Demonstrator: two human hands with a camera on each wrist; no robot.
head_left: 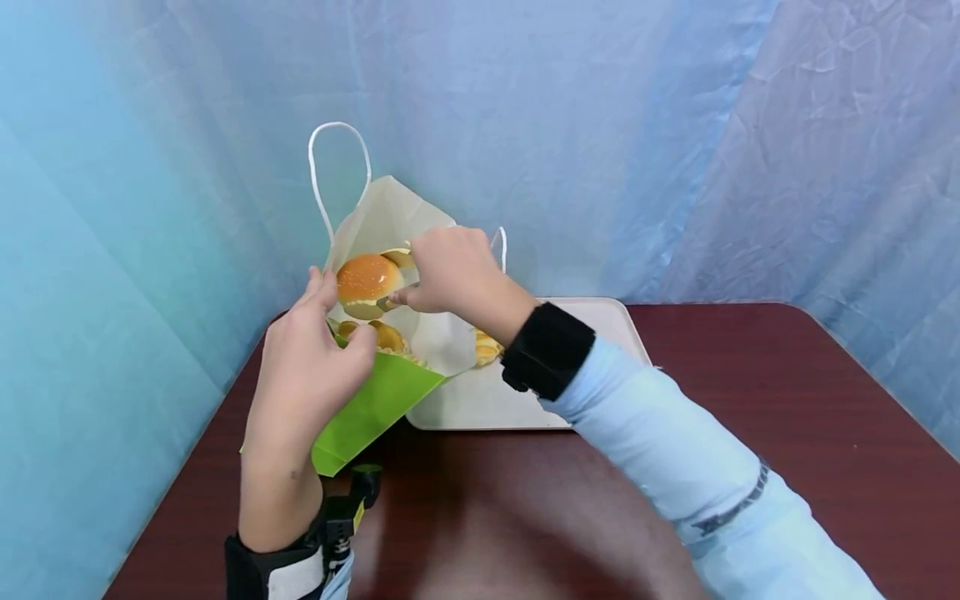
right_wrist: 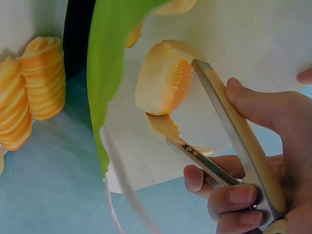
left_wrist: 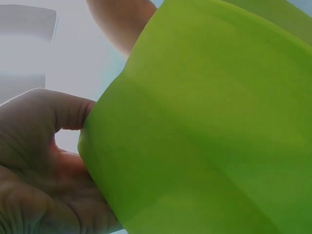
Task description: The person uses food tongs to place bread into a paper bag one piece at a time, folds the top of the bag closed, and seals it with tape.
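While left hand (head_left: pixel 315 358) pinches bag (head_left: pixel 375 400), right hand (head_left: pixel 450 271) tongs bun (head_left: pixel 366 279).

We count one green paper bag (head_left: pixel 375 408) with two white handles, one pair of tongs (right_wrist: pixel 234 141) clamping one sesame bun (head_left: pixel 366 280), two more buns (head_left: pixel 386 336) inside the bag, two ridged pastries (right_wrist: pixel 29 97) beside it, one pale tray (head_left: pixel 487 400), and two hands at work on one counter (head_left: pixel 750 392).
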